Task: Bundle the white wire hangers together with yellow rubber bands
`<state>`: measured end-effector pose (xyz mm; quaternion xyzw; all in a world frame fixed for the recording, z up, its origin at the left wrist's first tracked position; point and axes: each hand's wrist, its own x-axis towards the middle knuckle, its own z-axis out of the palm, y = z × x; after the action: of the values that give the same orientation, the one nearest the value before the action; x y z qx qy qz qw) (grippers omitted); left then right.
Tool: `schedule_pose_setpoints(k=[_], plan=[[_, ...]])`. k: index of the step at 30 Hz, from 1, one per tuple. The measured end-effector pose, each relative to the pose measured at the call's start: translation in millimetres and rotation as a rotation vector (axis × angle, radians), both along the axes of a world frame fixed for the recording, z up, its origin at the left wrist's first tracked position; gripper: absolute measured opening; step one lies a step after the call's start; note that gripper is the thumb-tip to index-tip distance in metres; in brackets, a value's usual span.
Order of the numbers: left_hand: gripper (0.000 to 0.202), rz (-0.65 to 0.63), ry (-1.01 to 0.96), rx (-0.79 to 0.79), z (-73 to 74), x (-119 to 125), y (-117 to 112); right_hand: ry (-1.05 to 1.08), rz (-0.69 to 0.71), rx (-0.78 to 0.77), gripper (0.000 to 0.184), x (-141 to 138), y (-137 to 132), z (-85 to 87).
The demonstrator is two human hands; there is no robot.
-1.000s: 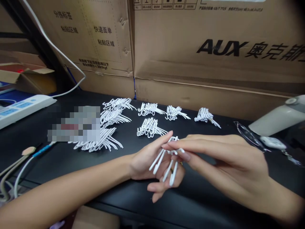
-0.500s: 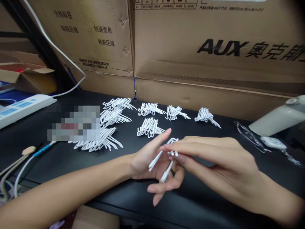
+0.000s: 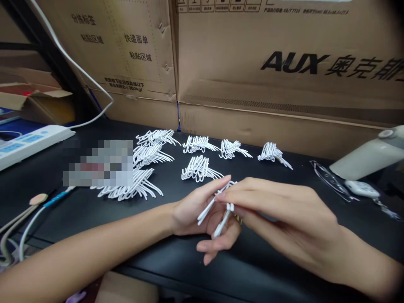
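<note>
My left hand (image 3: pixel 202 214) lies palm up over the near part of the black table (image 3: pixel 284 256), its fingers curled around a small bunch of white bent wire clips (image 3: pixel 217 210). My right hand (image 3: pixel 277 210) reaches in from the right and pinches the top of the same bunch with thumb and fingertips. The clips' white legs stick out downward between my fingers. Behind my hands, several neat bundles of the same white clips (image 3: pixel 198 168) lie in rows on the table.
Large cardboard boxes (image 3: pixel 284 71) form a wall behind the table. A white device with blue buttons (image 3: pixel 28 143) and a white cable (image 3: pixel 78 67) are at the left. A white machine part (image 3: pixel 369 158) and a clear plastic bag (image 3: pixel 331 181) lie at the right. A blurred patch covers something at left centre.
My right hand's fingers have slid a little left and down over the bunch, pressing the clips closer together; fewer legs splay out than a second ago. My left fingers have curled in slightly.
</note>
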<state>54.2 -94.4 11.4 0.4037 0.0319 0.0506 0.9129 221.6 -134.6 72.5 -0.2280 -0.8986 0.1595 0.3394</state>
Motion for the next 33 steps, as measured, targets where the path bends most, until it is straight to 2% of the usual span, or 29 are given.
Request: schedule_pose_setpoints(k=[3,10,14,16,27,33], plan=[[0.082,0.021,0.020,-0.012,2.3,-0.4,-1.5,0.004,-0.001,0.016,0.023,-0.3,-0.7,2.6],[0.062,0.178,0.116,-0.044,-2.6,-3.7,1.2,-0.030,0.107,-0.036,0.022,-0.8,0.1,5.2],[0.069,0.086,0.068,-0.054,-3.0,-2.5,-0.1,-0.031,0.122,-0.057,0.022,-0.5,1.4,2.1],[0.066,0.056,0.043,-0.049,-2.2,-1.7,-1.4,-0.022,0.140,-0.058,0.025,0.0,1.5,0.5],[0.065,-0.018,0.053,0.030,-10.1,-1.9,2.1,-0.033,0.161,-0.089,0.021,0.5,1.2,2.0],[0.062,-0.028,0.067,0.001,-7.3,-1.0,3.3,-0.040,0.103,-0.142,0.018,0.9,0.1,-1.1]])
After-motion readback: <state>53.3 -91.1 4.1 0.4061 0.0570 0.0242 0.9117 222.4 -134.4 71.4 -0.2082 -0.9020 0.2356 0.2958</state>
